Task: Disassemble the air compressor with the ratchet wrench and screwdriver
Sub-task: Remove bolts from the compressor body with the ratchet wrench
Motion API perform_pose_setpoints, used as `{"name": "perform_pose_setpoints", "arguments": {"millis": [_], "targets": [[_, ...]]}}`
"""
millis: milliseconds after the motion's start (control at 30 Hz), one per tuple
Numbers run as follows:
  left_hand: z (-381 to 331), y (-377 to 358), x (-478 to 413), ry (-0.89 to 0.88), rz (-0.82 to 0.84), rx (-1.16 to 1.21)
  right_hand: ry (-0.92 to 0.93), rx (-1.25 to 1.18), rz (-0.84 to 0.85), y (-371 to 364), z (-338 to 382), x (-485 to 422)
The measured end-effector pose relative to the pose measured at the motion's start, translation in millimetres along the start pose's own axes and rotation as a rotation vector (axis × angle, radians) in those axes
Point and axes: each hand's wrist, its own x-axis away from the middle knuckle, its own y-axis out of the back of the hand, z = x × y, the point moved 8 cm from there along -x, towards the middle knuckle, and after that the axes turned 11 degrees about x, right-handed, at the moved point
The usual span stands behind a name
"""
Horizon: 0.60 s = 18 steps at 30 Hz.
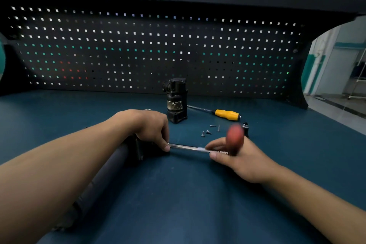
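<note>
Pins the dark grey cylindrical air compressor (116, 162) to the blue desk (178, 194) with the left hand (150, 127), curled round its end. Grips the chrome-shafted, red-handled ratchet wrench (188, 147) in the right hand (239, 159), near loose screws (208, 131) and yellow-handled screwdriver (227, 114).

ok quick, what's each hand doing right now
Left hand: pinches the bar of the wrench at the compressor.
Right hand: grips the wrench near its red handle.
</note>
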Motion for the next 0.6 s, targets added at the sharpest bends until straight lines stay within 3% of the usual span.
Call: {"name": "perform_pose_setpoints", "arguments": {"millis": [167, 367, 467, 600], "targets": [[2, 0, -2, -0.014, 0.006, -0.001, -0.473, -0.435, 0.131, -15, -20, 5], [3, 1, -2, -0.017, -0.001, 0.018, -0.723, -0.943, 0.27, -33, -20, 13], [4, 0, -3, -0.015, 0.0, 0.027, -0.676, -0.876, 0.297, -34, -20, 12], [4, -3, -2, 0.004, 0.038, 0.027, -0.47, -0.477, 0.186, -21, -23, 7]]}}
